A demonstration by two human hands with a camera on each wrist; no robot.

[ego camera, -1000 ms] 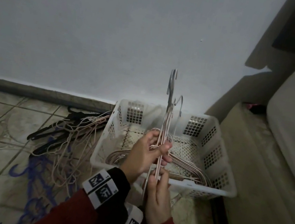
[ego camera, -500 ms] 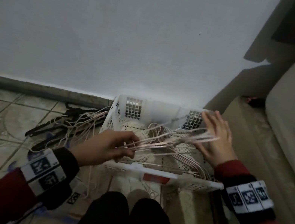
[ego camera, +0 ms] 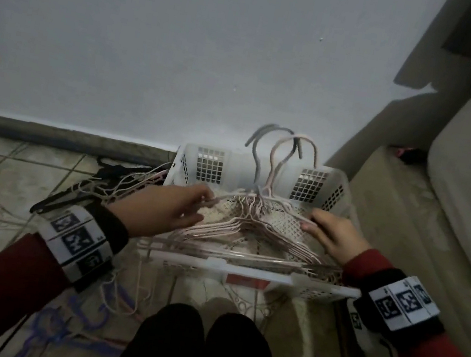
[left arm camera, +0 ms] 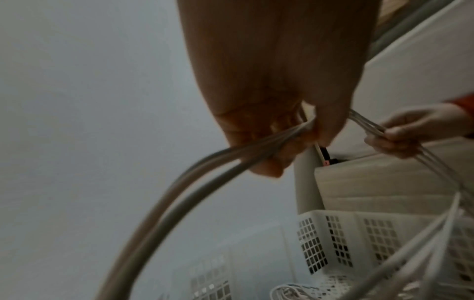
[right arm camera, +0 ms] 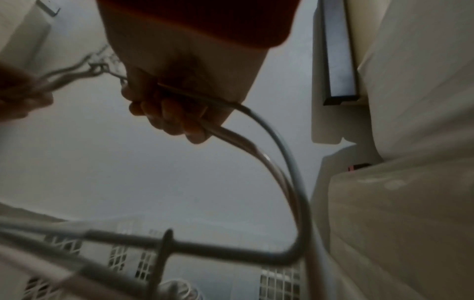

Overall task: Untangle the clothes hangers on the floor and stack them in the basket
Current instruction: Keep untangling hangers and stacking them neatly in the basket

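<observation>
Though illegible, red label (ego camera: 247, 281) on basket (ego camera: 325, 287).

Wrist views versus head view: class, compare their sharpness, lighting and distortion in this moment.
Head view: dim, fairly sharp; the basket rim and the hanger hooks read clearly, the floor edges bow from the wide lens. Left wrist view: the left hand is dark and the hanger wires smear. Right wrist view: the right hand is shadowed and the wires nearest the lens are blurred.

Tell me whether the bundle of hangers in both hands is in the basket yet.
Partly in: the hanger bundle, gripped by the left hand and right hand, hangs inside the basket, hooks above the rim.
</observation>
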